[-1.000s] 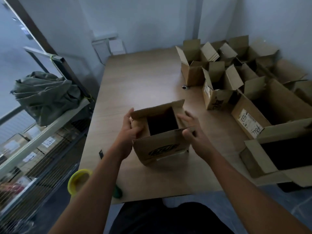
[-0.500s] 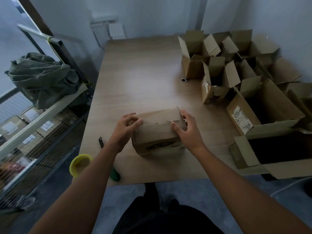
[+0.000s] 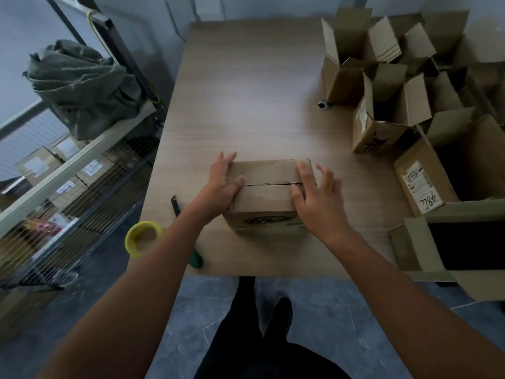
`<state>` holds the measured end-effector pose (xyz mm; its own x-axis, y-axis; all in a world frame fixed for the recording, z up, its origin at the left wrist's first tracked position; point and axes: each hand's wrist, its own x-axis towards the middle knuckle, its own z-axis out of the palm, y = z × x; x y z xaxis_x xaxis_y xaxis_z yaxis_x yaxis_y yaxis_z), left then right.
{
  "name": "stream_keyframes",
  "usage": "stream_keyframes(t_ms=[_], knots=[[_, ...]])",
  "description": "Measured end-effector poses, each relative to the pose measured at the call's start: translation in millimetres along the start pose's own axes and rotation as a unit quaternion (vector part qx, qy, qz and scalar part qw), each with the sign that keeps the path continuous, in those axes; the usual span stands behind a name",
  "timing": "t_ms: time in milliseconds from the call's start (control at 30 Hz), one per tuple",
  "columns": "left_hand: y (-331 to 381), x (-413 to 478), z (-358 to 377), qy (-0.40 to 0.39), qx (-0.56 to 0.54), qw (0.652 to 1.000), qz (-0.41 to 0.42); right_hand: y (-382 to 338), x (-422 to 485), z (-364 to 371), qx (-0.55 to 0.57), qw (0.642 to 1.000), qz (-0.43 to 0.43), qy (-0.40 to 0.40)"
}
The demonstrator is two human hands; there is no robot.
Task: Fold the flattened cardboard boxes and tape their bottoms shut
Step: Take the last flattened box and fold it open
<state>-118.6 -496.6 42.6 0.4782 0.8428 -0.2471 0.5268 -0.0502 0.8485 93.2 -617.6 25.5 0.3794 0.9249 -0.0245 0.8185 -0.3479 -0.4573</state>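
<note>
brown cardboard box (image 3: 266, 198) sits near the front edge of the wooden surface (image 3: 246, 91) in the head view, apparently bottom up, its two flaps folded in to meet along a seam (image 3: 273, 184) across the top. the left grip (image 3: 221, 184) and right grip (image 3: 317, 198) lie spread and flat at either end of that seam, fingers straight, pinching nothing, most likely pinning the flaps level until tape goes on. the yellow tape roll (image 3: 142, 237) waits at the surface's near left corner, close by, near a green-handled tool (image 3: 196, 262). open-topped boxes (image 3: 382, 113) crowd the right side, away from the working spot.
</note>
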Motion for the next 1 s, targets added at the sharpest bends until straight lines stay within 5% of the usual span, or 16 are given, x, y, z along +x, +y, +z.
stream_keyframes(t_ms=[67, 167, 533, 700, 800, 1000], knots=[[0, 0, 1, 0.007, 0.015, 1.000, 0.004, -13, 1, -1, -0.092, 0.993, -0.069, 0.022], [0, 3, -1, 0.017, 0.029, 0.999, 0.007, -38, 10, 2, -0.133, 0.982, -0.120, -0.057], [-13, -22, 27, 0.001, -0.001, 0.999, 0.045, -23, -47, 24, -0.134, 0.990, -0.042, -0.034], [-1, 2, 21, -0.030, -0.128, 0.990, -0.048, -29, -10, 14, -0.129, 0.991, 0.001, -0.030], [6, 12, 24, -0.067, -0.158, 0.985, -0.035, -25, 2, 7, -0.135, 0.990, 0.025, -0.024], [-22, -2, 18, 0.028, -0.144, 0.989, -0.013, -43, -12, 17, -0.160, 0.985, -0.040, -0.044]])
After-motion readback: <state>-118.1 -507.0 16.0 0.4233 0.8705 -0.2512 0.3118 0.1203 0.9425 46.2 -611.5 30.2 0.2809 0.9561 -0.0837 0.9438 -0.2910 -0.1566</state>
